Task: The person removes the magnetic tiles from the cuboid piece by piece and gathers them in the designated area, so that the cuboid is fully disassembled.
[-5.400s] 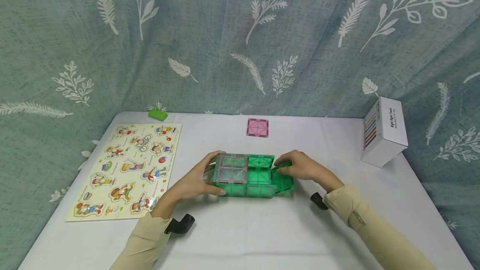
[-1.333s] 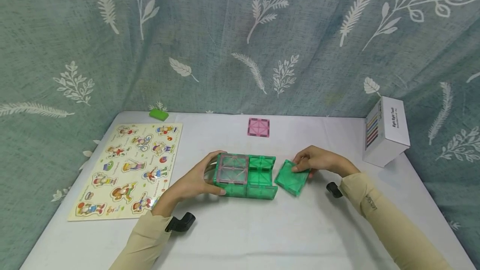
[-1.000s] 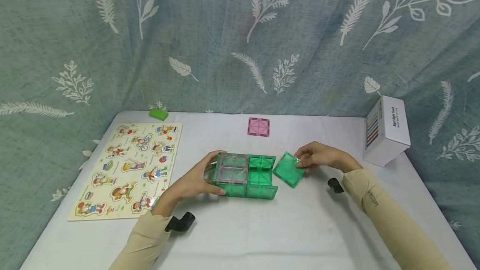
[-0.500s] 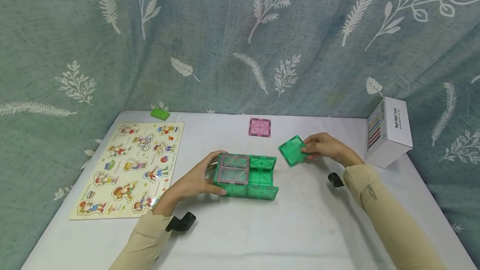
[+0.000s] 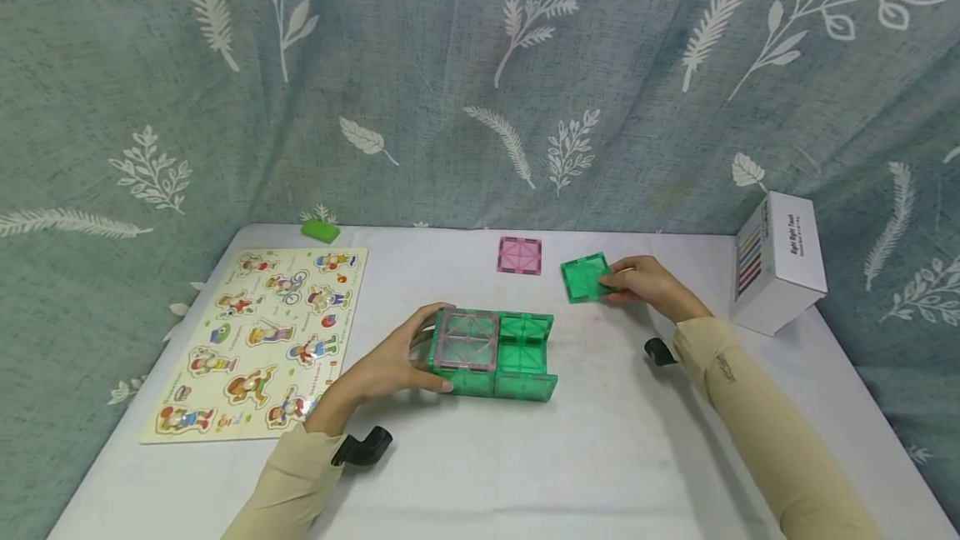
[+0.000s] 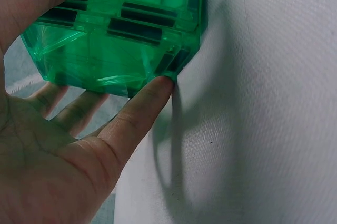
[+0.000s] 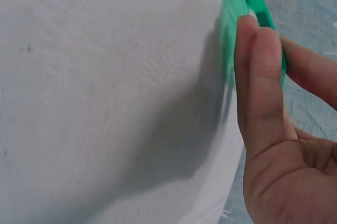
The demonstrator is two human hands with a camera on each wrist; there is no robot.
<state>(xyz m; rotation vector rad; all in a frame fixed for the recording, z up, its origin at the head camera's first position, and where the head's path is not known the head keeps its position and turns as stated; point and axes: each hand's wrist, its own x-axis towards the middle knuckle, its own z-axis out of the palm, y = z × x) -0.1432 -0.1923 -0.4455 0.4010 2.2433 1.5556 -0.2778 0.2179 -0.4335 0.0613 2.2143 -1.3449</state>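
Note:
A box built of green see-through magnetic tiles (image 5: 495,383) lies on the white table, with a pale pink tile (image 5: 467,340) over its left half and its right half uncovered. My left hand (image 5: 393,362) grips the box's left end, thumb at the front and fingers behind. In the left wrist view, the fingers (image 6: 139,110) spread along the box's end (image 6: 105,50). My right hand (image 5: 648,283) pinches a loose green magnetic tile (image 5: 583,277) by its right edge, right of the pink square tile (image 5: 520,256). The right wrist view has that green tile (image 7: 258,2) edge-on between thumb and fingers.
On the left lies a picture puzzle board (image 5: 251,348). A small bright green block (image 5: 320,230) sits at the back edge. A white box (image 5: 780,265) stands at the back right. Behind the table (image 5: 480,465) hangs a blue-green leaf-patterned curtain (image 5: 420,107).
The green tile came off the box's right end in my right hand, then moved back and turned until nearly square beside the pink tile. My left hand stays on the box.

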